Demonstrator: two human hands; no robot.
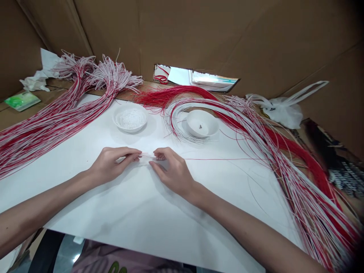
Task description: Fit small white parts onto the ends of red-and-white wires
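Note:
My left hand (116, 162) pinches the end of a thin red-and-white cord (148, 156) between thumb and fingertips, just above the white tabletop. Opposite it, my right hand (174, 170) has its fingers curled on the same cord, with its thumb held a little apart. A thin red strand (216, 159) runs from my right hand across to the bundle at the right. Beyond my hands stand a white bowl (130, 127) with small white bits in it and a second white bowl (196, 131) with a small dark thing inside.
Red-and-white cord bundles (93, 102) with frayed-looking tops lie at the left. More red and white strands (295, 182) curve down the right side. A cardboard wall (193, 34) with a slot closes off the back. A plastic bag (287, 112) and a green packet (22, 101) sit near it.

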